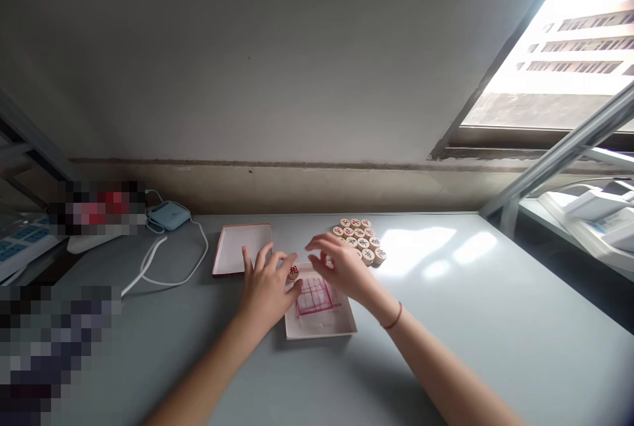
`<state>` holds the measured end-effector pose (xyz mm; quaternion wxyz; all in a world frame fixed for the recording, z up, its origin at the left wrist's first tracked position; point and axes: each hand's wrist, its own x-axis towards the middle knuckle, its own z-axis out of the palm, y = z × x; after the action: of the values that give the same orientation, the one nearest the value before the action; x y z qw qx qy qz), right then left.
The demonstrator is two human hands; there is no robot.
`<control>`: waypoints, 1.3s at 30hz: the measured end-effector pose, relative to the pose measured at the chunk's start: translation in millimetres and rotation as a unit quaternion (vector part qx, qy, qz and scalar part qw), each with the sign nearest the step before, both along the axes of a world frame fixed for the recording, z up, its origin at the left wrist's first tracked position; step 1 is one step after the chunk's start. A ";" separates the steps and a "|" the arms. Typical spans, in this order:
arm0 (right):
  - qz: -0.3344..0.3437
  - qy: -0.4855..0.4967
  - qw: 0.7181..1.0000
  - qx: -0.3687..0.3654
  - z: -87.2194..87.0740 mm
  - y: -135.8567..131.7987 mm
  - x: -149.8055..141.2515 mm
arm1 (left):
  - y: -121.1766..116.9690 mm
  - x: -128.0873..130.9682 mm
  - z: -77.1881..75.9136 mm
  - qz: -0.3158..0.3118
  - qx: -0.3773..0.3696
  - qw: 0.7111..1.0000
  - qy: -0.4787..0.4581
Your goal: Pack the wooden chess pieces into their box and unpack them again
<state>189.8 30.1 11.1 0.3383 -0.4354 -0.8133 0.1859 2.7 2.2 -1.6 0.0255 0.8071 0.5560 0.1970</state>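
Note:
My left hand [267, 284] is at the left edge of a shallow white box [321, 329], fingers spread. A round Chinese chess piece [293, 271] with a red character shows between its thumb and index finger; whether they touch it I cannot tell. Inside the box lies a clear sheet with a pink printed grid [314, 296]. Over the box's far right part, my right hand [341, 264] has bent fingers, thumb apart, and nothing visible between them. Just beyond it, several wooden Chinese chess pieces [360, 233] stand in close rows, some partly hidden by this hand.
A red-edged box lid [242, 248] lies open side up behind my left hand. Farther left are a light blue device [169, 214], a white cable [198, 265] and a power strip [24, 244]. A wall [297, 188] borders the grey table [446, 320] at the back.

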 end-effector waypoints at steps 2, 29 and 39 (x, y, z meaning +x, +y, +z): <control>-0.058 0.037 0.998 -0.006 7.7 11.8 14.9 | 2.3 2.7 4.2 -0.019 0.003 1.000 0.011; -0.193 -0.352 0.884 -0.239 30.4 116.2 46.6 | 9.8 10.6 12.3 -0.043 -0.031 0.995 0.088; -0.181 -0.324 0.896 -0.245 36.5 124.0 45.6 | 10.1 7.9 11.9 -0.049 -0.022 0.997 0.052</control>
<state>235.4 154.1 47.6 -0.0339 -0.6802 -0.7138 0.1632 10.5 12.4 10.3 0.0235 0.8418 0.5206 0.1408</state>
